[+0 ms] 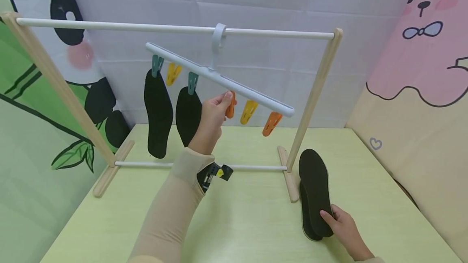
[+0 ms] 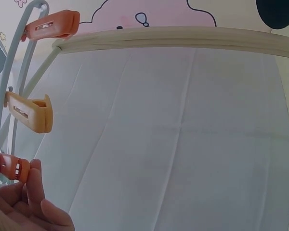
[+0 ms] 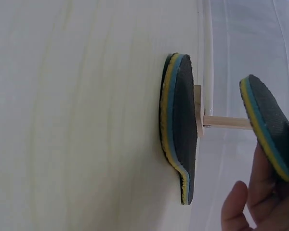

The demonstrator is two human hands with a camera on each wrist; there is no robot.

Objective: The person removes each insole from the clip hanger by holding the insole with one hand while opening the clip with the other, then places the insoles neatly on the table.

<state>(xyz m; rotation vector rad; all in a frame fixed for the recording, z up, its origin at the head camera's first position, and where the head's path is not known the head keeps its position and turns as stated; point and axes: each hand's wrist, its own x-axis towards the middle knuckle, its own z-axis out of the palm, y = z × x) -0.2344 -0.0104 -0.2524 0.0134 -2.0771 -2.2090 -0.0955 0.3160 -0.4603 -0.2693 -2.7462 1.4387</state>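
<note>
A rack (image 1: 313, 100) is standing on the counter (image 1: 256, 222), with a hanger (image 1: 241, 88) hanging from its top rail (image 1: 278, 33). Two hung insoles (image 1: 158, 113) are dangling from the hanger's left half. Right of them, the left hand (image 1: 210, 121) is pinching a clip (image 1: 230, 106); two other clips (image 1: 249, 112) are hanging farther right. Right of the rack, the right hand (image 1: 345, 228) is holding an upper insole (image 1: 315, 190) over a lower insole (image 3: 183, 120).

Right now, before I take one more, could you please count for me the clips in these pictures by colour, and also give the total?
Blue-green clips: 2
Yellow clips: 2
Orange clips: 2
Total: 6 clips
</note>
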